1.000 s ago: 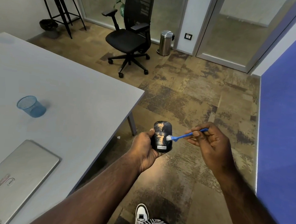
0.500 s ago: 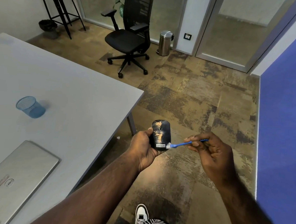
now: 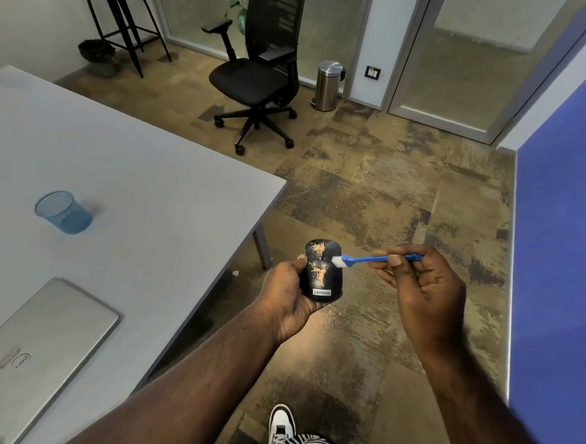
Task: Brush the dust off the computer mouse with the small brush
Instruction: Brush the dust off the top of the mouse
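A black computer mouse [image 3: 326,278] with a small white label and streaks of orange dust down its top is held upright over the floor, past the table corner. My left hand [image 3: 287,297] grips it from the left and below. My right hand [image 3: 421,291] pinches a small blue brush [image 3: 371,260] by its handle. The brush's white bristles touch the upper right of the mouse, beside the dust streak.
A grey table [image 3: 132,184] fills the left side, with a blue mesh cup [image 3: 64,212] and a closed silver laptop [image 3: 36,350] on it. A black office chair [image 3: 259,79], a steel bin [image 3: 328,85] and a stool [image 3: 122,19] stand behind. A blue wall [image 3: 563,272] runs along the right.
The brush head went from the middle of the mouse down to its label end half a second ago, and now sits high on the right side. Both hands stay in the same area.
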Demonstrator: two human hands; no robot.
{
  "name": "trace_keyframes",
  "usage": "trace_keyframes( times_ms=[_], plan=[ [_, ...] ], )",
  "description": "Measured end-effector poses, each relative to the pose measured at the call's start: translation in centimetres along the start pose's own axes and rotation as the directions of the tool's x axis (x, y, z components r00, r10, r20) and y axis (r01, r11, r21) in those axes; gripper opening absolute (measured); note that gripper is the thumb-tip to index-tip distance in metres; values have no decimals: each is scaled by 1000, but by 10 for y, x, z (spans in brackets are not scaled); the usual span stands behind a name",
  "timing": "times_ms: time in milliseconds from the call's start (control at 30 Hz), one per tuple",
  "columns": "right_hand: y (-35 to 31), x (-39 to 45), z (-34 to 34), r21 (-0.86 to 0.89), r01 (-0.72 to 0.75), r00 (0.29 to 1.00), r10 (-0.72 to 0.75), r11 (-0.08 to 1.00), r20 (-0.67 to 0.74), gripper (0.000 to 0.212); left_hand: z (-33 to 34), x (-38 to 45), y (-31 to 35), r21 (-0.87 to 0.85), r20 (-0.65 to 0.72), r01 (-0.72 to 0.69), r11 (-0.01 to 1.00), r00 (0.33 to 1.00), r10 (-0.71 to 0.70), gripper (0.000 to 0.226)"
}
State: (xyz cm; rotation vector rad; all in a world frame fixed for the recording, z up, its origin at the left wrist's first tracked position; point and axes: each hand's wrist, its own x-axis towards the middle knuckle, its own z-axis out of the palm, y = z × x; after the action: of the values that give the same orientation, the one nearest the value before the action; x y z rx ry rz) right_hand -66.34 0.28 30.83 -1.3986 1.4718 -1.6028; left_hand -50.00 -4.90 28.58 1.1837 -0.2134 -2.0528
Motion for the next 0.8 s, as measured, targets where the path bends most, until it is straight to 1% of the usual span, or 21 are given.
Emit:
trace_keyframes(
  times_ms=[100, 133, 200, 300, 367, 433, 633, 800],
  plan=[
    [0, -4, 2, -33, 11, 998, -9, 999, 58, 28, -1, 0, 2, 9, 12, -4, 1000, 1000, 4, 35],
    [1, -4, 3, -59, 9, 999, -6, 998, 52, 28, -1, 0, 2, 11, 15, -5, 1000, 1000, 5, 34],
    [2, -2, 4, -65, -18, 1000, 17, 998, -10, 27, -2, 0, 3, 7, 22, -3, 1000, 1000, 3, 33],
    [0, 3, 3, 7, -55, 996, 55, 998, -75, 25, -5, 1, 3, -11, 58, 12, 1000, 998, -12, 36],
    [-4, 3, 2, 57, -76, 995, 79, 996, -54, 25, -6, 1, 4, -30, 90, 28, 999, 996, -25, 38],
    [-7, 4, 2, 65, -90, 995, 92, 994, -30, 25, -6, -1, 5, -40, 126, 33, 999, 992, -27, 39],
    [-11, 6, -4, 132, -123, 990, 132, 984, -57, 23, -8, -5, 6, -69, 233, 48, 996, 972, -31, 42],
    [-17, 0, -9, 168, -129, 990, 137, 977, -35, 19, -7, -9, 5, -134, 314, 91, 987, 948, -44, 44]
  ],
)
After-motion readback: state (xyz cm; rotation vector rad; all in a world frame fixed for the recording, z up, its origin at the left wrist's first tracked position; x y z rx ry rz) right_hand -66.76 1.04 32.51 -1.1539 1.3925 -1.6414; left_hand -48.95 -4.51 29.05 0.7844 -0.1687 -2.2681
